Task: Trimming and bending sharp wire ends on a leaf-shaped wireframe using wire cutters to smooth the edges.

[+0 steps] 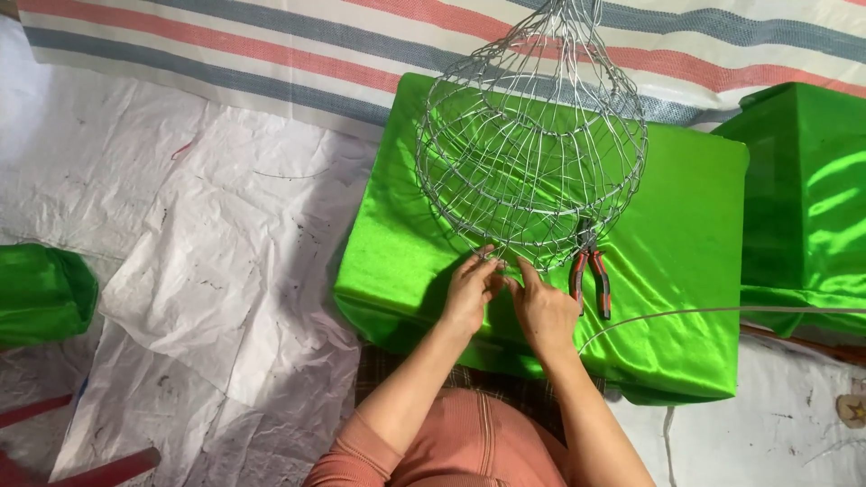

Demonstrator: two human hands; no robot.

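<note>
Wire basket (532,149), round and open-meshed, hanging over the green-draped block (686,225), bottom rim pinched between both hands. Left hand (469,293) closed on the lower wires; right hand (544,311) likewise, fingertips nipping a strand just beside it. Red-handled pliers (591,275) right of the right hand. Risk, as judged: loose wire end springing free, pricking fingers.
</note>
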